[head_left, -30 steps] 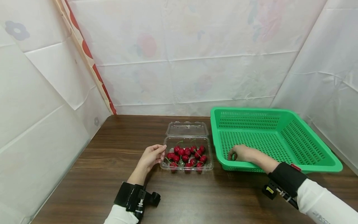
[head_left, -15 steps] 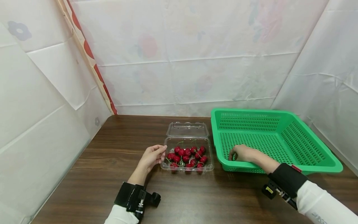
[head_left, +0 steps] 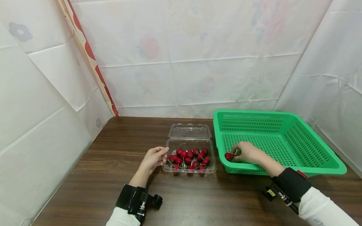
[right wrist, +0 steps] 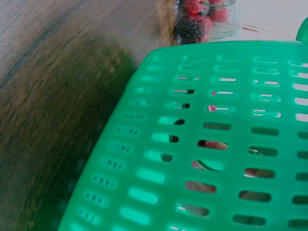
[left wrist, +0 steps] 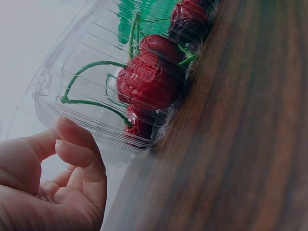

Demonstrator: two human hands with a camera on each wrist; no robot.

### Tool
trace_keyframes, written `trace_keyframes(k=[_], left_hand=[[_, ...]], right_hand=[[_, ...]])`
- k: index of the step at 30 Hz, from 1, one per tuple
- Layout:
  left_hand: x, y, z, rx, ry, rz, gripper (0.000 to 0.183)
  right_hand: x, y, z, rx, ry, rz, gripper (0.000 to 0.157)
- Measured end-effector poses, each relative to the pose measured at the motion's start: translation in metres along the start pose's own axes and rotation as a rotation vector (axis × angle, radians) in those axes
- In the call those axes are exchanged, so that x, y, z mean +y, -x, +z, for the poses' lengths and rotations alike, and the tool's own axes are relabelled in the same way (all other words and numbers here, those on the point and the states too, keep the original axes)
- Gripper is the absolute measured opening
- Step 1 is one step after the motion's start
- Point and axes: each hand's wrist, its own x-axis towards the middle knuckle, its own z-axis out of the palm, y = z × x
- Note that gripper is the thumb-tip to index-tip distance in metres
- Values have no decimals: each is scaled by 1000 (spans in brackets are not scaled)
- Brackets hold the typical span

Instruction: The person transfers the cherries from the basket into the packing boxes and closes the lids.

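At the left rim of a clear plastic clamshell box [head_left: 214, 168], my left hand [head_left: 152, 159] pinches the edge with thumb and fingers. Several red cherries [head_left: 189, 153] with green stems lie in the box, and its hinged lid [head_left: 189, 131] stands open at the back. Close up in the left wrist view are wrinkled cherries [left wrist: 151, 79] behind the clear wall. My right hand [head_left: 246, 153] is inside the green basket [head_left: 316, 170], near its front left corner. It holds a cherry [head_left: 228, 156], seemingly by the stem. In the right wrist view the basket wall [right wrist: 192, 130] mostly hides that hand.
The basket stands right of the box, a narrow gap between them. Both rest on a dark wooden table [head_left: 181, 197]. White patterned sheets [head_left: 181, 78] hang behind and at both sides. Each wrist wears a black camera strap.
The right hand has risen slightly in the basket's corner, and a cherry, hidden before, now shows at its fingertips. The left hand and the box have stayed in place.
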Motion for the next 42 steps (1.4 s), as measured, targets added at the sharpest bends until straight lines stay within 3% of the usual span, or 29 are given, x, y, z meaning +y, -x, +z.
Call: trace_keyframes(k=[8,20,33,42], left_hand=[[0,0,0,0,9,-3,23],[2,0,1,2,2,-6,24],[3,2,1,2,0,-9,25],[2,2,1,4,4,-11,25]], right_hand=[[-2,2,-6,148,-8,47,13],[-7,7,-9,375,-45,9,16],[-23,17,-8,514,-68,-43,14],[-49,24,-9,551,-154,-101,15]])
